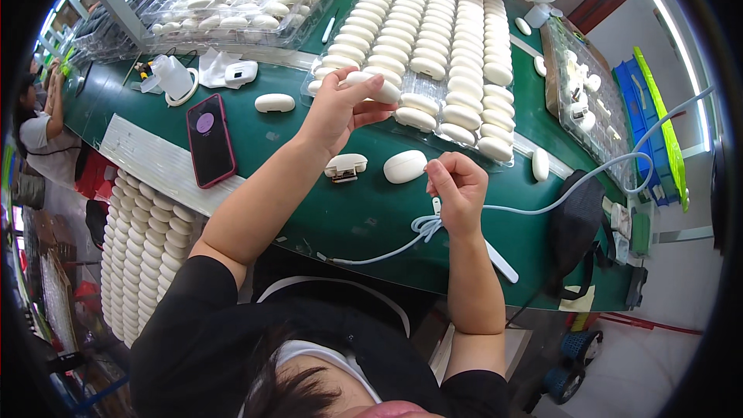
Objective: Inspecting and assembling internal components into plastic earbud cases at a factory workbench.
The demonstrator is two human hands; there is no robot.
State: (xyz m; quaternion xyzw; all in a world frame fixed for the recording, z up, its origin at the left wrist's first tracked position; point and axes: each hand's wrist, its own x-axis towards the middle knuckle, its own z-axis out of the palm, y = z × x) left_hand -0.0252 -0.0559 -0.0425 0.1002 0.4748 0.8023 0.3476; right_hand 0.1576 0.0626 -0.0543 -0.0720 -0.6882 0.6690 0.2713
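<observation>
My left hand (pixel 338 112) is wrapped round a smooth white oval case (pixel 381 91), just above the near left corner of a clear tray (pixel 507 156) filled with rows of similar cases. My right hand (pixel 462 193) is closed, thumb against the curled fingers; what it pinches, if anything, is too small to make out. Beside its fingertips a rounded white case (pixel 405 167) lies on the green table. Left of that sits an opened white case (pixel 346 166) with metal parts showing. A pale blue cable (pixel 534 210) passes behind my right wrist to a loose knot beside it.
A phone (pixel 210 142) and a single white case (pixel 275 103) lie to the left. More loaded trays (pixel 232 19) stand at the far left. A white flat stick (pixel 501 263) and a black pouch (pixel 574 224) are on the right. Across the table a person leans over the tray.
</observation>
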